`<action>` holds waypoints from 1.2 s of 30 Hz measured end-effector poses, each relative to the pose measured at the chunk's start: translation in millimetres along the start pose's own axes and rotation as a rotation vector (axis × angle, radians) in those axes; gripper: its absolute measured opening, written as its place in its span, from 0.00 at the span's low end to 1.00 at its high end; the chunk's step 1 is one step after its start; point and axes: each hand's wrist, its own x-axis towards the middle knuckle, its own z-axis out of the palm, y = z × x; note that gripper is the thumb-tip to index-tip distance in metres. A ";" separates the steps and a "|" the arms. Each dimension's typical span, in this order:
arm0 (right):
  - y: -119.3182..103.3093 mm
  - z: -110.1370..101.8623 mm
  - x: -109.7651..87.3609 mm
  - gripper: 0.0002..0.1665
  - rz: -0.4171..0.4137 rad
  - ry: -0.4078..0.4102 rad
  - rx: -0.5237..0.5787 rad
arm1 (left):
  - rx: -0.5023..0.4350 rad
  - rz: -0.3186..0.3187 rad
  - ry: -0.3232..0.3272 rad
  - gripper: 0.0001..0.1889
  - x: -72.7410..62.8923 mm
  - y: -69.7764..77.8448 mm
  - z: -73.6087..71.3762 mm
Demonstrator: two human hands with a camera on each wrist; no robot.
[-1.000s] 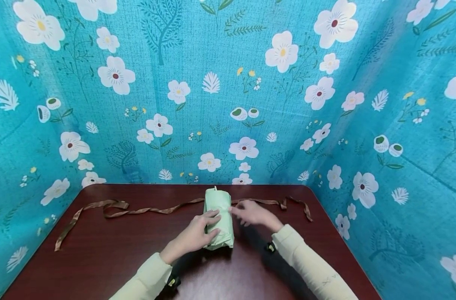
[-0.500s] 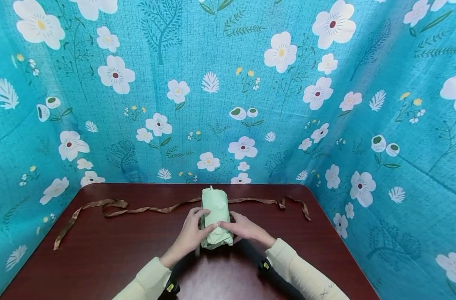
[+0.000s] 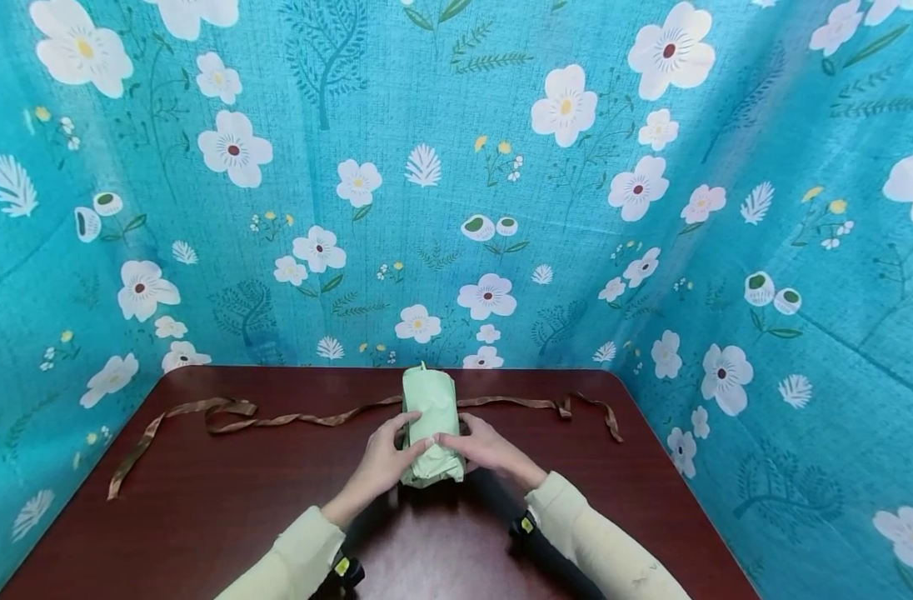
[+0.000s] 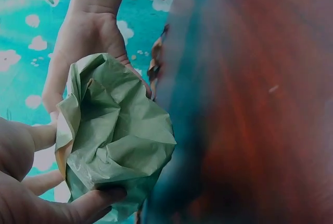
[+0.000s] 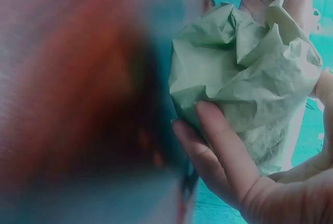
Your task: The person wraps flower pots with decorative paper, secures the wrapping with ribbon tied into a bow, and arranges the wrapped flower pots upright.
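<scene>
A bundle wrapped in pale green paper (image 3: 431,398) stands lengthwise near the middle of the dark table, held between both hands. My left hand (image 3: 381,459) grips its left side, thumb on top. On the opposite side my right hand (image 3: 494,443) holds it, its thumb meeting the left one over the near part. Both wrist views show the crumpled, folded near end of the green paper (image 4: 122,130), with fingers curled round it. What lies inside the wrapping is hidden. A brown ribbon (image 3: 299,419) passes across the table behind or under the bundle.
The reddish-brown table (image 3: 224,500) has rounded far corners. Its ribbon runs twisted to the left edge and out to the right side. A blue flowered cloth (image 3: 396,242) hangs behind the table and along both sides.
My right hand has come in from the bundle's right side to grip it. Both hands have since shifted the bundle slightly up in the head view. The ribbon lies as before.
</scene>
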 end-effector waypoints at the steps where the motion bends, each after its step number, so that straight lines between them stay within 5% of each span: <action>1: -2.8 -2.2 3.1 0.53 -0.004 0.006 0.003 | -0.003 0.004 0.003 0.27 4.5 1.4 -1.9; 8: -24.0 -17.2 33.8 0.50 -0.014 0.011 0.023 | -0.070 0.006 -0.009 0.26 43.9 3.5 -17.4; 16: -27.6 -23.0 69.4 0.45 0.012 0.021 -0.011 | -0.105 -0.017 -0.069 0.29 76.9 -17.5 -26.2; 23: -14.6 -19.1 80.8 0.42 0.044 -0.007 -0.028 | -0.079 -0.070 -0.119 0.28 81.9 -29.0 -27.3; 36: -11.9 -17.1 69.0 0.41 0.026 -0.029 -0.019 | -0.131 -0.051 -0.135 0.29 68.7 -31.5 -25.4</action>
